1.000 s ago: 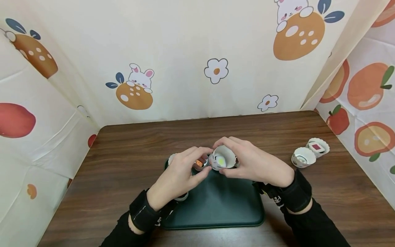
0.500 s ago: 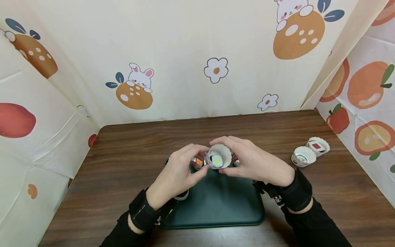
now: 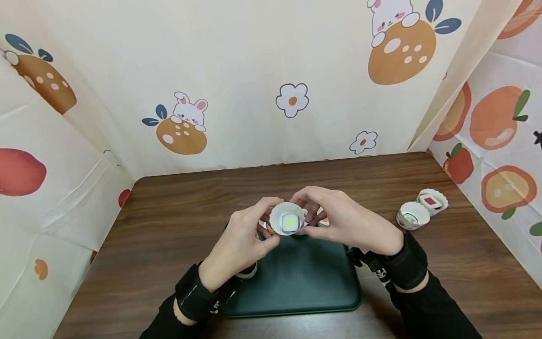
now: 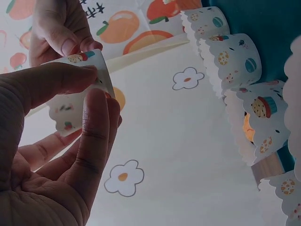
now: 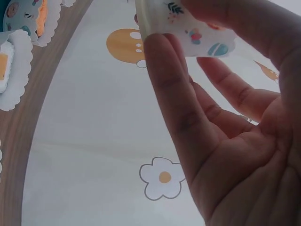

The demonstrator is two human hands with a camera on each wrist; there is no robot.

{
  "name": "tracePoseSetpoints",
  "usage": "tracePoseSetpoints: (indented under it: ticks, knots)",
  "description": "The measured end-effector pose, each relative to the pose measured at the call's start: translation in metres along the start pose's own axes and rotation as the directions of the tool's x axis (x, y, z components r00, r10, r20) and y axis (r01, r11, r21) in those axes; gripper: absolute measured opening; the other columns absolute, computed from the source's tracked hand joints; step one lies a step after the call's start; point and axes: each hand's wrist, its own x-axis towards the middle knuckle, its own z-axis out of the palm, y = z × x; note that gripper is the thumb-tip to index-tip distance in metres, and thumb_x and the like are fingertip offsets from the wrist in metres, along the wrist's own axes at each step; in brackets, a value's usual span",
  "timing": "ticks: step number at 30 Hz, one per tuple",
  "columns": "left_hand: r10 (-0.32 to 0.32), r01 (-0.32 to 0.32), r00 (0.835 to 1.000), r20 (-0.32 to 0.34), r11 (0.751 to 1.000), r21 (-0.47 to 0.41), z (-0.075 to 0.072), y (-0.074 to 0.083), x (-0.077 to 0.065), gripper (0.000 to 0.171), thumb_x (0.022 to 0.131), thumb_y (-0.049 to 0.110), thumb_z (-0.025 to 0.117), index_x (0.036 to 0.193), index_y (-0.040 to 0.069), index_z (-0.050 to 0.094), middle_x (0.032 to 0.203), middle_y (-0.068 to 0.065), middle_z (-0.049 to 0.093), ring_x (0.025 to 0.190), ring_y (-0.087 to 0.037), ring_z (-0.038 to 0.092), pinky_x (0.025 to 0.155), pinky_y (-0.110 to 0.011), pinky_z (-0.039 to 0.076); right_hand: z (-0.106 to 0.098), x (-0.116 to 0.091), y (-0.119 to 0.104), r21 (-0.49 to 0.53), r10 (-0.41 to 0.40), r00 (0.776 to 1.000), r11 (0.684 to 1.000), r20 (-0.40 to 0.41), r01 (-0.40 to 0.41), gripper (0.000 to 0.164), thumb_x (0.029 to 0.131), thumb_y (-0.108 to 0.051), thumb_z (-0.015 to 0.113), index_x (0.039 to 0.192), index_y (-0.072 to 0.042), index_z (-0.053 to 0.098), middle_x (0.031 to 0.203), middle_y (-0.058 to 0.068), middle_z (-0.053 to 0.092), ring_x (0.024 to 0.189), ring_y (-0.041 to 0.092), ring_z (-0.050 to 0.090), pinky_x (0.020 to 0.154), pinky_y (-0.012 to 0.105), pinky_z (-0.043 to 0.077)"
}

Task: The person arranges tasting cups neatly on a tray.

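A white paper baking cup (image 3: 276,221) with a scalloped rim and printed cupcakes is held above the far part of the dark green tray (image 3: 309,278). Inside it lies a small white square piece with a yellow-green centre (image 3: 290,222). My left hand (image 3: 241,235) pinches the cup's left side between thumb and fingers. From the right side, my right hand (image 3: 351,219) pinches it too. In the left wrist view, the thumb and fingers of my left hand (image 4: 61,127) press on the cup wall. The right wrist view has the cup (image 5: 193,37) between my right hand's (image 5: 230,117) thumb and fingers.
Several similar cups (image 4: 235,61) stand on the tray, partly hidden behind my hands in the head view. Two more cups (image 3: 412,215) sit on the wooden table (image 3: 182,202) at the right, with small pieces inside. Printed cloth (image 3: 237,94) hangs around the table.
The baking cup has shifted slightly left between both hands, and its opening now faces the head camera more. The whole head view has moved a little.
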Motion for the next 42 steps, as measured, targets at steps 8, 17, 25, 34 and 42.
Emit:
tracePoseSetpoints:
  ticks: [8,17,25,34,42]
  knots:
    - [-0.012,0.012,1.0,0.007,0.999,-0.037,0.0009,-0.0007,0.0008,0.065,0.08,0.001,0.09,0.138,0.014,0.063,0.12,-0.003,0.073,0.095,-0.012,0.07,0.074,-0.025,0.064,-0.0004,0.0008,-0.0001,-0.022,-0.021,1.0,1.0,-0.016,0.021,0.041,0.09,-0.012,0.088,0.123,-0.017,0.064,0.11,-0.008,0.069,0.088,-0.002,0.069,0.08,0.027,0.063]
    - [0.012,-0.012,1.0,0.004,1.0,-0.013,-0.0001,-0.0009,0.0002,0.066,0.082,0.011,0.092,0.141,0.013,0.062,0.125,-0.003,0.072,0.103,-0.014,0.071,0.078,-0.025,0.064,-0.001,0.0007,-0.0004,-0.027,-0.053,0.998,0.998,-0.023,0.052,0.036,0.091,-0.007,0.086,0.119,-0.015,0.065,0.108,-0.006,0.068,0.088,-0.001,0.07,0.08,0.025,0.063]
    - [0.011,-0.011,1.0,0.011,1.0,-0.028,-0.0006,-0.0002,-0.0011,0.067,0.083,0.016,0.093,0.142,0.013,0.061,0.126,-0.003,0.071,0.105,-0.014,0.071,0.079,-0.022,0.063,0.0013,0.0007,0.0004,-0.039,-0.072,0.997,0.997,-0.026,0.071,0.032,0.092,-0.008,0.084,0.118,-0.014,0.066,0.107,-0.005,0.069,0.087,-0.001,0.068,0.08,0.025,0.063]
    - [0.029,-0.029,1.0,-0.002,0.999,0.026,0.001,-0.0017,-0.0016,0.067,0.084,0.025,0.093,0.141,0.013,0.061,0.125,-0.003,0.072,0.098,-0.013,0.069,0.075,-0.022,0.062,0.0046,0.0018,-0.0006,-0.082,-0.103,0.994,0.992,-0.041,0.099,0.026,0.092,-0.008,0.085,0.111,-0.016,0.069,0.103,-0.007,0.067,0.09,0.001,0.066,0.079,0.025,0.061]
    - [0.051,-0.05,0.998,-0.028,0.997,0.054,0.0027,-0.0034,-0.0023,0.062,0.086,0.029,0.091,0.139,0.014,0.063,0.123,-0.002,0.072,0.095,-0.011,0.067,0.074,-0.022,0.06,0.0066,0.0031,-0.0016,-0.074,-0.111,0.993,0.991,-0.041,0.108,0.025,0.091,-0.006,0.085,0.109,-0.015,0.071,0.103,-0.006,0.068,0.089,0.001,0.066,0.078,0.023,0.061]
